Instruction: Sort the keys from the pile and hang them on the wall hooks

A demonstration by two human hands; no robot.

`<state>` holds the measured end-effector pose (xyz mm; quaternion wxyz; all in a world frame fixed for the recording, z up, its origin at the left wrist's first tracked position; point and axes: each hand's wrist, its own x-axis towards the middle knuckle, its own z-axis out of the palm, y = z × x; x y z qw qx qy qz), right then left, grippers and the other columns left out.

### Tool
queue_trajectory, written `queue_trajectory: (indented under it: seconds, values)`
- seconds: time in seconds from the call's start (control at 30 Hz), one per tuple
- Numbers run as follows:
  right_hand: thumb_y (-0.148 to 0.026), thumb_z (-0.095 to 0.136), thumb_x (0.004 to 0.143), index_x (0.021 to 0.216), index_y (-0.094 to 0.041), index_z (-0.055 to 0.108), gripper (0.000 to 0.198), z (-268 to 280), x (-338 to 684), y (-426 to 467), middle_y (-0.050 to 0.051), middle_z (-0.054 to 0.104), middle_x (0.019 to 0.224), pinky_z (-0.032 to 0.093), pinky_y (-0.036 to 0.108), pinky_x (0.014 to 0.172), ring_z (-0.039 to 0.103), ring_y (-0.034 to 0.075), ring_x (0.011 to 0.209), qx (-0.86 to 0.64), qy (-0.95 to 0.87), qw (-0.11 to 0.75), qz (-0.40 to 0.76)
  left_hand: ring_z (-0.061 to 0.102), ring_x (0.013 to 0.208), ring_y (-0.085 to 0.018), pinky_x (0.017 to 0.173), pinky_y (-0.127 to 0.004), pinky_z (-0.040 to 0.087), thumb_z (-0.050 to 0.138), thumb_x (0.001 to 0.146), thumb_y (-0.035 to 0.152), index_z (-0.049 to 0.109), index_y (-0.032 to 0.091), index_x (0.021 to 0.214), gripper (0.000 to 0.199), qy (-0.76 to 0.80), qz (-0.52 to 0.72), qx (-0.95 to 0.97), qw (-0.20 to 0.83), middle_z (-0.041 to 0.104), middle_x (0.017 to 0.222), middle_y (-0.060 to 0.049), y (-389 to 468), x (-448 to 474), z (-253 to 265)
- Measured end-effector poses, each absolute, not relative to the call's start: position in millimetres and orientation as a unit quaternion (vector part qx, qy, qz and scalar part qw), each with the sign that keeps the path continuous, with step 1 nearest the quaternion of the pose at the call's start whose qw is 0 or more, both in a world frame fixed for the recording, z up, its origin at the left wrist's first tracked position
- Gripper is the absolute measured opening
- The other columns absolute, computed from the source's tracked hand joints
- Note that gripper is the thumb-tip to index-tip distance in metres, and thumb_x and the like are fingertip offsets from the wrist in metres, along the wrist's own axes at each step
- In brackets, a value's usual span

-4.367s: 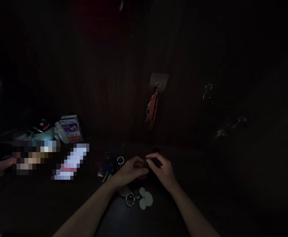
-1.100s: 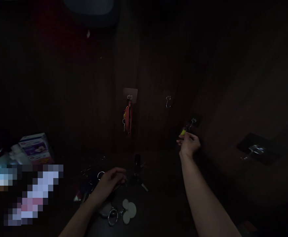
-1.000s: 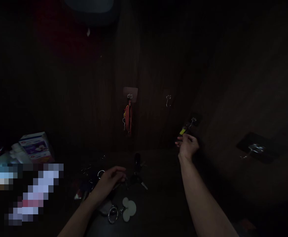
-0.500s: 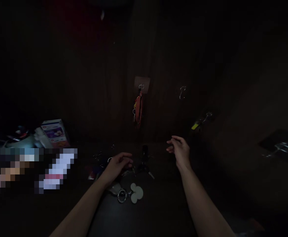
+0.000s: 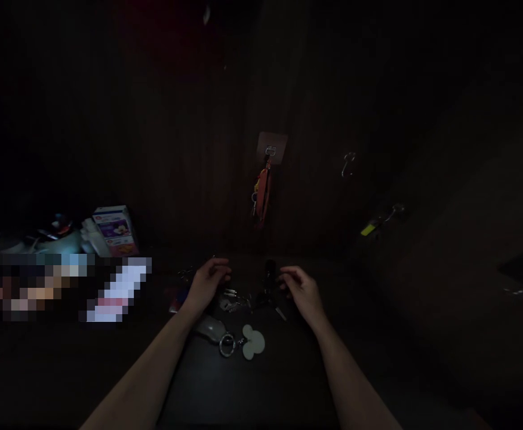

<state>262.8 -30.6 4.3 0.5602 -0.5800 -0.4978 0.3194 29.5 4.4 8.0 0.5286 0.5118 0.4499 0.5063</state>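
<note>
My left hand point(image 5: 206, 287) hovers over the dark surface, its fingers partly bent and apart, with nothing visible in it. Beneath and to its right lies a bunch of silver keys point(image 5: 230, 302). My right hand point(image 5: 302, 294) is open, fingertips beside a black key holder point(image 5: 270, 273) with a key point(image 5: 281, 313) sticking out below; whether they touch it I cannot tell in the dim light. Nearer to me rests a pale mouse-head keychain point(image 5: 254, 342) joined to a metal ring point(image 5: 227, 344) and a rounded grey fob point(image 5: 211, 328), partly behind my left wrist.
An orange key pouch point(image 5: 264, 192) hangs from an adhesive wall hook point(image 5: 272, 144). Further right are a bare hook point(image 5: 348, 164) and a hook holding something with a yellow tag point(image 5: 368, 230). At left stand a small printed box point(image 5: 116, 231) and blurred-out items.
My right hand has come down and leftward to the black key holder. My left hand has shifted slightly up, uncovering more of the silver keys. The camera view has turned a little left.
</note>
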Motion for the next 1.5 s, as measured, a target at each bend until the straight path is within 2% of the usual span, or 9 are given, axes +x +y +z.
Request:
queue_trajectory:
  seconds: [0.23,0.4,0.5,0.57,0.9,1.03,1.23,1.4,1.5]
  values:
    - [-0.045,0.055,0.074,0.086,-0.02,0.063,0.028,-10,272,-24,0.002,0.066,0.076,0.045,0.023,0.049,0.061,0.016,0.062,-0.604,-0.524,0.536,0.269,0.065,0.071,-0.015,0.073,-0.029,0.051,0.055,0.075,0.033,0.059,0.017,0.096,0.027,0.462,0.493,0.57,0.467,0.066,0.086,-0.003,5,29,5]
    - [-0.029,0.046,0.083,0.092,-0.025,0.064,0.021,-5,266,-27,0.003,0.066,0.092,0.048,0.034,0.076,0.06,0.02,0.088,-0.59,-0.653,0.448,0.156,0.066,0.073,-0.016,0.072,-0.029,0.051,0.053,0.077,0.032,0.059,0.018,0.096,0.024,0.465,0.483,0.608,0.425,0.066,0.086,-0.003,5,29,4]
    - [-0.018,0.045,0.081,0.1,-0.029,0.065,0.029,-4,262,-30,0.003,0.061,0.106,0.042,0.039,0.091,0.054,0.021,0.104,-0.55,-0.735,0.381,0.111,0.066,0.072,-0.015,0.072,-0.028,0.051,0.052,0.078,0.031,0.059,0.019,0.097,0.023,0.478,0.471,0.618,0.41,0.067,0.085,-0.002,2,30,6]
    - [-0.014,0.046,0.08,0.102,-0.031,0.065,0.033,-5,261,-31,0.003,0.058,0.113,0.04,0.04,0.094,0.051,0.021,0.108,-0.531,-0.769,0.342,0.1,0.066,0.071,-0.015,0.071,-0.027,0.05,0.052,0.078,0.03,0.059,0.02,0.097,0.023,0.483,0.465,0.623,0.403,0.067,0.085,-0.001,1,30,7]
    - [-0.018,0.045,0.082,0.109,-0.028,0.062,0.033,-15,267,-25,0.003,0.062,0.112,0.041,0.043,0.09,0.051,0.023,0.107,-0.563,-0.758,0.315,0.094,0.065,0.075,-0.017,0.073,-0.026,0.047,0.048,0.08,0.03,0.062,0.022,0.096,0.022,0.482,0.407,0.692,0.35,0.069,0.084,-0.001,2,16,13]
    - [-0.019,0.044,0.083,0.111,-0.027,0.061,0.034,-19,266,-23,0.004,0.061,0.114,0.041,0.044,0.089,0.051,0.024,0.107,-0.589,-0.736,0.326,0.074,0.064,0.084,-0.02,0.074,-0.026,0.044,0.058,0.074,0.031,0.066,0.026,0.095,0.023,0.455,0.305,0.765,0.337,0.07,0.089,0.0,-2,2,22]
    - [-0.018,0.045,0.081,0.109,-0.027,0.062,0.034,-23,267,-19,0.006,0.059,0.113,0.041,0.044,0.089,0.051,0.025,0.106,-0.613,-0.714,0.337,0.033,0.057,0.099,-0.025,0.085,-0.031,0.041,0.073,0.061,0.034,0.067,0.028,0.1,0.04,0.417,0.232,0.832,0.281,0.064,0.105,-0.003,-6,5,19]
    - [-0.019,0.042,0.084,0.103,-0.027,0.062,0.029,-15,264,-21,0.006,0.057,0.112,0.041,0.043,0.087,0.051,0.024,0.105,-0.596,-0.71,0.375,-0.007,0.056,0.099,-0.022,0.088,-0.031,0.039,0.062,0.074,0.031,0.067,0.025,0.098,0.025,0.432,0.222,0.844,0.226,0.063,0.103,-0.004,-6,13,14]
    - [-0.02,0.041,0.087,0.099,-0.025,0.063,0.026,-7,255,-27,0.006,0.061,0.104,0.041,0.04,0.085,0.053,0.022,0.101,-0.557,-0.746,0.366,-0.001,0.057,0.097,-0.021,0.086,-0.031,0.04,0.057,0.079,0.031,0.065,0.025,0.096,0.02,0.448,0.23,0.84,0.203,0.063,0.1,-0.003,-7,16,13]
